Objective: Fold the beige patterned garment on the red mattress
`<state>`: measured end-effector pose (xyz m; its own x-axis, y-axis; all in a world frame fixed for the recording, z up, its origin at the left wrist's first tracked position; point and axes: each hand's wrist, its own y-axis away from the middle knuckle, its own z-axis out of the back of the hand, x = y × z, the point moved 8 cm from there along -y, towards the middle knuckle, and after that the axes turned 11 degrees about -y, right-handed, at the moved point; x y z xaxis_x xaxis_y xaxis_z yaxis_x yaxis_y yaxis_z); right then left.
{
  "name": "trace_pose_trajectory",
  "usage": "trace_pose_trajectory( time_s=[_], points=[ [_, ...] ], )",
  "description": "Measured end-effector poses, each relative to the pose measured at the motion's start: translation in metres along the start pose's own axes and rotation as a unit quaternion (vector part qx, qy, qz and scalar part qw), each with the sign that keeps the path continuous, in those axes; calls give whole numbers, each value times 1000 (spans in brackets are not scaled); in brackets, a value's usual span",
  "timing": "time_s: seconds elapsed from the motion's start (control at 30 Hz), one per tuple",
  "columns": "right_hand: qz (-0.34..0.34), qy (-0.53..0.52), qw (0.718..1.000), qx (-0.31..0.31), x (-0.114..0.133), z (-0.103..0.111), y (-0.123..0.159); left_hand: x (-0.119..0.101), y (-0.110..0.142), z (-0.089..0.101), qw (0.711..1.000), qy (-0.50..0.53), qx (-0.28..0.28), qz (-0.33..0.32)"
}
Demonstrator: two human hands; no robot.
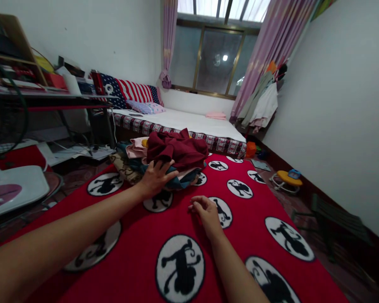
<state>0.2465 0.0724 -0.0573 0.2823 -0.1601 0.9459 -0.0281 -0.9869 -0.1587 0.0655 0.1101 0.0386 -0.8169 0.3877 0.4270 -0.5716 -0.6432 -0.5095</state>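
My left hand (157, 179) reaches forward to a heap of clothes, its fingers spread against the lower front of a maroon garment (180, 147). That garment lies crumpled on top of the heap. Beneath and beside it show a teal garment (181, 182), a pale pink one (137, 147) and a brown patterned one (124, 168). Above the red blanket (139, 256), right of centre, my right hand (206, 214) is loosely curled with fingers apart, holding nothing. White circles with black monkey figures cover the blanket.
Behind the heap stands a bed (189, 120) with a white sheet. A cluttered desk (50, 99) and a white chair (22, 189) are on the left. On the right floor are a yellow stool (289, 177) and a dark folding stool (337, 214).
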Motion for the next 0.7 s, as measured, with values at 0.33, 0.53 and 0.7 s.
trace_pose_trajectory(
  time_s=[0.33, 0.53, 0.7],
  points=[
    [-26, -50, 998, 8, -8, 5, -3, 137, 44, -28, 999, 41, -10, -16],
    [-37, -68, 997, -2, -5, 4, -4, 131, 88, -41, 996, 32, 0, 89],
    [-38, -63, 997, -2, 1, 1, -3, 102, 90, -18, 993, -15, 41, 107]
  ],
)
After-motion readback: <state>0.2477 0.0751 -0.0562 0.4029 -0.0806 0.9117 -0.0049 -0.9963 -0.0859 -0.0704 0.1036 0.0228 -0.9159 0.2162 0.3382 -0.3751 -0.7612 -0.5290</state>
